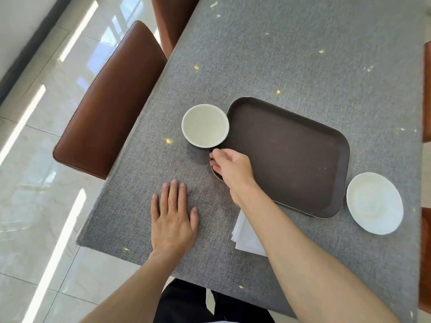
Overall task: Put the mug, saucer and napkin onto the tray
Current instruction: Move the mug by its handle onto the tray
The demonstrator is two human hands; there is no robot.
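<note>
The mug (215, 174) stands on the table (291, 57) just left of the tray (289, 145), mostly hidden under the right hand (233, 167), whose fingers (215, 153) curl around its rim. The saucer (374, 203) lies right of the tray, the napkin (245, 234) under the right forearm. The left hand (172, 217) lies flat, fingers spread.

Home dining room, grey-clothed table (291, 54), brown leather chairs (109, 101), tiled floor (35, 206)

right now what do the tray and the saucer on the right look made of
Tray: dark brown, matte, lightly scuffed, with a moulded raised rim; probably plastic or fibreglass. Saucer: white, smooth, faint sheen; likely glazed ceramic, though melamine can't be ruled out.
</note>
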